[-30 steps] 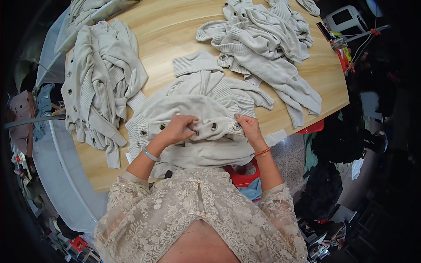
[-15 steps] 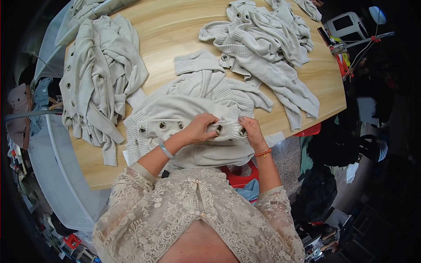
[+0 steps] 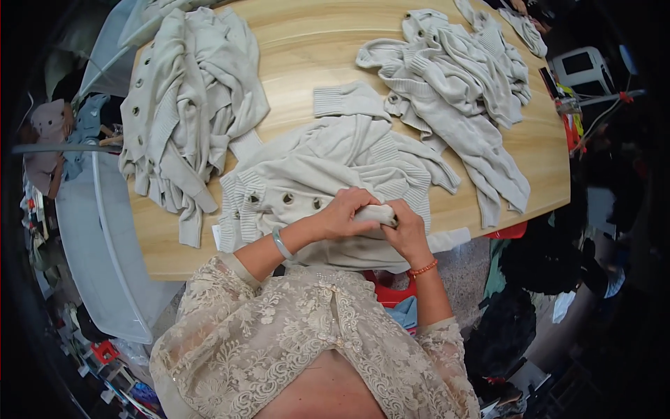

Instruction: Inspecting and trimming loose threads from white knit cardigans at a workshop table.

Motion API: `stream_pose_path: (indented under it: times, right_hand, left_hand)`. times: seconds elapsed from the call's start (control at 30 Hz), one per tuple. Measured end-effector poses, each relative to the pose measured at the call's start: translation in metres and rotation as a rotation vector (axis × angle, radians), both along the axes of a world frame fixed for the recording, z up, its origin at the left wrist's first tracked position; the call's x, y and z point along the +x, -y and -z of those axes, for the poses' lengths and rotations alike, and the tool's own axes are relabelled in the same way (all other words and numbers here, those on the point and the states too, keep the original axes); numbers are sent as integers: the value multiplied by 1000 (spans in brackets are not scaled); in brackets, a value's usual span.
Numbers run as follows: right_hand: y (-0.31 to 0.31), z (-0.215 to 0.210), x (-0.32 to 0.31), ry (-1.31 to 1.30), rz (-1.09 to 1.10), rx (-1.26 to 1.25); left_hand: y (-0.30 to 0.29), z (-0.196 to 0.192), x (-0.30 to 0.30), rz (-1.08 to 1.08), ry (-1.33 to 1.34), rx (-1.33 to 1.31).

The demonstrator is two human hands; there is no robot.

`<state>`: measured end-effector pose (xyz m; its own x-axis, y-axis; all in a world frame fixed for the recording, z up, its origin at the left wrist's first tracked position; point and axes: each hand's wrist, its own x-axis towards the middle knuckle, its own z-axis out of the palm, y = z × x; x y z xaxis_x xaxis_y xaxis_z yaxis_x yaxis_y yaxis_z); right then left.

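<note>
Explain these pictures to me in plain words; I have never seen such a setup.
No machine here: just a person's two bare hands. The view comes from a wide fisheye camera worn on the head, looking down, so straight edges bend near the rim. On the wooden table lie pale knits: the left pile, the right pile, and one sweater nearest the person. The left hand and right hand hold a fold of that sweater between them.

Your left hand (image 3: 343, 215) and right hand (image 3: 408, 229) pinch a pale cardigan (image 3: 328, 157) on the bench (image 3: 300, 52), apparently at a buttonhole, though fingers hide it; knit piles lie left (image 3: 192, 91) and right (image 3: 453, 84) of you.
</note>
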<state>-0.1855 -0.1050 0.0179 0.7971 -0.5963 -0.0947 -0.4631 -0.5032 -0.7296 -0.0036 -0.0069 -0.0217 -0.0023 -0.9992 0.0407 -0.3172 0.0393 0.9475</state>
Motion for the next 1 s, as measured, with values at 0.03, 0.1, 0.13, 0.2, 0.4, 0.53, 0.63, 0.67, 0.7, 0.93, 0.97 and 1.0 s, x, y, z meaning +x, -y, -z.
stream_pose_path:
  times: [0.03,0.1,0.13,0.2,0.4,0.53,0.63,0.67,0.7,0.93,0.97,1.0]
  right_hand:
    - [1,-5,-1,81,42,44]
    - [6,-27,-15,207,96,315]
    - [9,-36,-21,270,133,427]
    - [14,-81,-24,525,320,396]
    - [62,-85,-68,973,671,245]
    - [68,-86,-53,494,458,385]
    - [21,-81,-10,588,79,689]
    - [12,-61,-20,520,22,720]
    - [8,-47,-27,369,136,681]
    - [-1,-46,-20,622,511,664]
    - [3,-59,-22,644,491,792]
    - [0,-70,-25,679,497,860]
  left_hand:
    - [-6,-7,5,-30,167,-102]
    - [-21,2,21,-132,407,-74]
    - [-29,8,30,-208,565,-39]
    - [-43,10,56,-174,516,229]
    - [-18,-33,68,-313,-189,-26]
    - [13,-122,33,-193,-670,-100]
    - [25,-145,-8,-83,-763,-132]
    - [26,-141,-17,-35,-837,-118]
    - [25,-135,-23,14,-903,-105]
    - [13,-101,3,-9,186,-433]
    - [11,-93,6,-18,27,-341]
    - [6,-86,5,-20,-139,-247]
